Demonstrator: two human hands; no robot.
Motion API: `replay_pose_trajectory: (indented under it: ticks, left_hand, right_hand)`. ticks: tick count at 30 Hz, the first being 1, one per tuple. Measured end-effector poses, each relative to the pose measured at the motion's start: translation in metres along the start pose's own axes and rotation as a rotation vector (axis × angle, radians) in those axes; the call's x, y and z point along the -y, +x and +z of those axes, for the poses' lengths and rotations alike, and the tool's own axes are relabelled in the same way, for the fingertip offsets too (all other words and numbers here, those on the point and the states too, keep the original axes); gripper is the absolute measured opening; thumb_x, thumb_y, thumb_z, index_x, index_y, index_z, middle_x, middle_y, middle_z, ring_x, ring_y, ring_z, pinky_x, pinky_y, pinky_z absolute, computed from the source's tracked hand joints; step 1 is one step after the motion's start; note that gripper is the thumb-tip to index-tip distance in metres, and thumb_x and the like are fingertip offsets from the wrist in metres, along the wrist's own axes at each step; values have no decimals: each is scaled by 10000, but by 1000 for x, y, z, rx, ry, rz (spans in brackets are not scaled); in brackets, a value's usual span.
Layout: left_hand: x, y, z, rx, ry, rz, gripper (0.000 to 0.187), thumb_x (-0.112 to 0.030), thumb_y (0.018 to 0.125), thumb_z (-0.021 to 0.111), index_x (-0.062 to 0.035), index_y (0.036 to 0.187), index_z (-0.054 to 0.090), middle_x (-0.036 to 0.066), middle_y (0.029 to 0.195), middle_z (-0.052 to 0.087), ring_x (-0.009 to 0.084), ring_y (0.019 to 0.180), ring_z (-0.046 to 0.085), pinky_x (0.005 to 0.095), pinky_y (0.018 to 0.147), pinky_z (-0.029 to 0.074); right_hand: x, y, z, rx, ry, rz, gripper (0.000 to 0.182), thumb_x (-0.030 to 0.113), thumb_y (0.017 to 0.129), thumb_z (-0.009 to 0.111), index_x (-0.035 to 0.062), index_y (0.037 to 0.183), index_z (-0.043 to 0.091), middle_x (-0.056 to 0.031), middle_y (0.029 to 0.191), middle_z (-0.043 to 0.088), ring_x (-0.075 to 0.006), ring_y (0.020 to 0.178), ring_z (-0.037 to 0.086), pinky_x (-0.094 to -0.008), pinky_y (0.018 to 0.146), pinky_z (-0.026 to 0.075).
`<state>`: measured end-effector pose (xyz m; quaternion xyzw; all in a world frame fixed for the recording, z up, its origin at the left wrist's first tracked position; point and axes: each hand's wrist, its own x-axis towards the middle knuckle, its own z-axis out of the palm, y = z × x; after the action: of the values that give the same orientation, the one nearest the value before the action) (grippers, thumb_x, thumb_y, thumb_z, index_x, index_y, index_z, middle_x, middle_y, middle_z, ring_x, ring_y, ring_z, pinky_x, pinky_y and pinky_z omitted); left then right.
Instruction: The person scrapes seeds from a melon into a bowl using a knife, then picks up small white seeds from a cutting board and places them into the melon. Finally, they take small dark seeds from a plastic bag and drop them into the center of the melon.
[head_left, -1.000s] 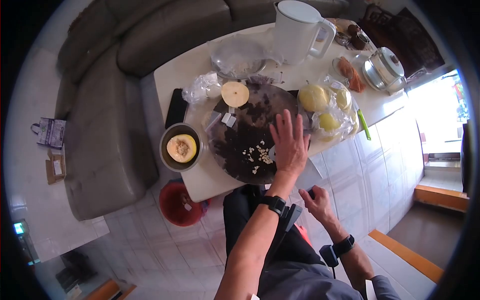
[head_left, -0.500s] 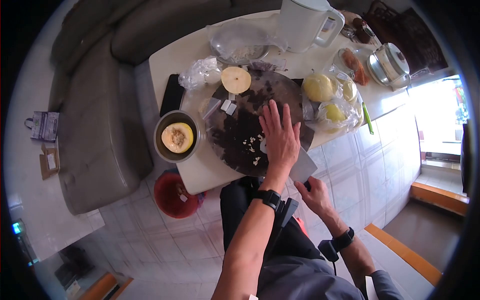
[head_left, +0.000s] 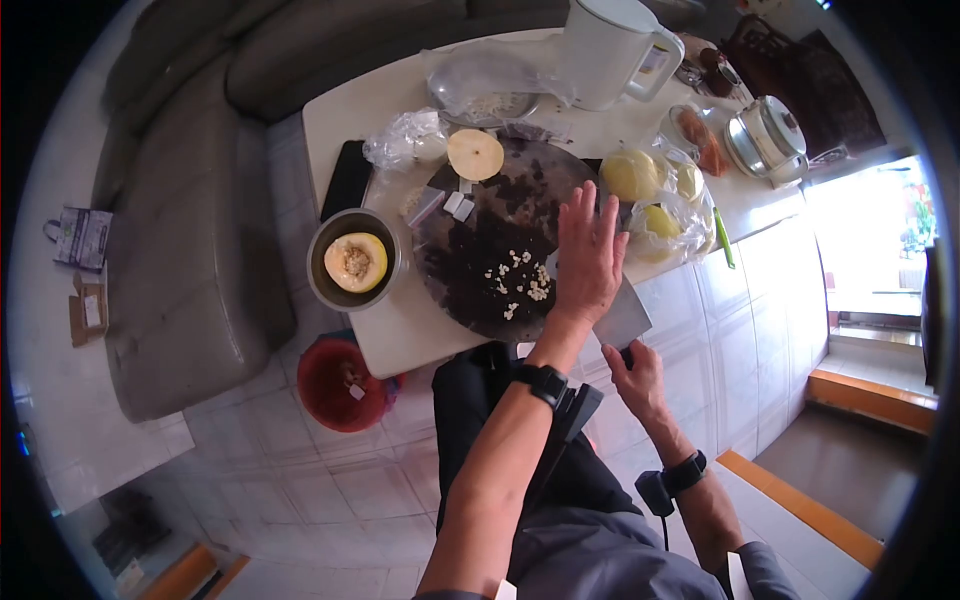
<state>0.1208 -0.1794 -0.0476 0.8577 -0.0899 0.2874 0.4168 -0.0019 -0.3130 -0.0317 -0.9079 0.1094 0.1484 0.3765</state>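
A round dark cutting board (head_left: 470, 250) lies on the table, with small pale chopped bits (head_left: 520, 280) near its lower middle. My left hand (head_left: 590, 260) is flat over the board's right part, fingers stretched, above the wide blade of a cleaver (head_left: 626, 318). The cleaver's handle is in my right hand (head_left: 638, 378), just off the board's lower right edge. Whether my left palm touches the blade is hidden. A cut pale round fruit or root half (head_left: 475, 155) sits at the board's top, and small white pieces (head_left: 459, 206) lie below it.
A metal bowl (head_left: 391, 275) at the left holds a halved yellow melon (head_left: 356, 262). Bagged yellow fruits (head_left: 632, 176), a green-handled tool (head_left: 723, 238), a white pitcher (head_left: 603, 60) and a steel pot (head_left: 765, 138) stand right and behind. A red bin (head_left: 340, 390) is on the floor.
My left hand has moved right, along with the cleaver in my right hand. More of the chopped bits now show on the board. The camera view has shifted slightly.
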Motion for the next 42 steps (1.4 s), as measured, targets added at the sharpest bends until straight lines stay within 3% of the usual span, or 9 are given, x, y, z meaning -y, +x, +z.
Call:
replay_pose_trajectory:
  ticks: [2, 5, 7, 10, 17, 28, 34, 38, 42]
  left_hand:
    - [0, 0, -22, -68, -29, -56, 384, -118, 911, 568, -20, 1275, 498, 239, 1364, 416, 418, 1258, 407, 503, 1044, 340]
    - [17, -21, -65, -165, 155, -198, 251, -123, 863, 645, -45, 1100, 621, 137, 1088, 594, 328, 985, 571, 446, 866, 454]
    - [23, -46, -88, -27, 153, -358, 272, -131, 837, 681, -48, 1088, 618, 138, 966, 583, 328, 883, 595, 404, 737, 496]
    - [15, -74, -105, 163, 164, -546, 386, -157, 764, 762, -21, 1089, 603, 142, 962, 581, 340, 876, 599, 411, 730, 502]
    - [10, -79, -88, 149, 177, -478, 488, -152, 704, 805, -22, 1115, 577, 140, 985, 575, 342, 887, 602, 414, 740, 508]
    - [21, -69, -75, 64, 156, -451, 182, -47, 792, 693, -15, 963, 638, 133, 919, 582, 321, 808, 606, 401, 693, 503]
    - [29, -69, -84, -7, 99, -352, 161, 3, 799, 662, -9, 959, 651, 134, 921, 594, 307, 809, 613, 384, 708, 509]
    - [23, -77, -88, 50, 47, -394, 171, 0, 799, 664, -13, 970, 657, 127, 924, 593, 297, 815, 617, 375, 722, 510]
    - [20, -75, -87, 86, 141, -291, 157, -20, 809, 669, -37, 965, 669, 106, 907, 583, 288, 804, 615, 372, 702, 511]
  right_hand:
    - [0, -2, -4, -10, -4, 0, 396, 315, 832, 694, -59, 751, 591, -215, 610, 563, -350, 555, 571, -418, 545, 437]
    - [-3, -4, -6, -14, -28, -13, 406, 321, 839, 684, -62, 752, 582, -220, 609, 556, -359, 557, 565, -422, 545, 431]
    - [-4, -3, -10, -16, 6, 7, 412, 330, 845, 674, -64, 767, 585, -226, 620, 566, -375, 572, 574, -431, 557, 437]
    - [-15, 2, -5, -61, -28, 38, 409, 333, 848, 667, -65, 788, 594, -229, 635, 582, -388, 597, 591, -446, 576, 445]
    - [-7, -10, -11, -74, -126, 1, 396, 331, 850, 662, -60, 808, 609, -241, 693, 614, -401, 676, 627, -455, 622, 475]
    - [9, -29, 16, -25, -114, 18, 391, 335, 856, 661, -42, 790, 583, -229, 678, 615, -411, 689, 629, -475, 628, 476]
    - [3, -25, 10, -78, -108, -31, 352, 319, 860, 658, -29, 844, 602, -234, 699, 626, -414, 701, 629, -478, 634, 478]
    - [-3, -25, 1, -93, -152, -42, 346, 304, 855, 668, -34, 840, 596, -229, 687, 624, -409, 682, 628, -468, 615, 479]
    - [1, -32, -4, -23, -146, -62, 330, 284, 846, 680, -29, 818, 581, -217, 660, 617, -400, 647, 625, -456, 593, 479]
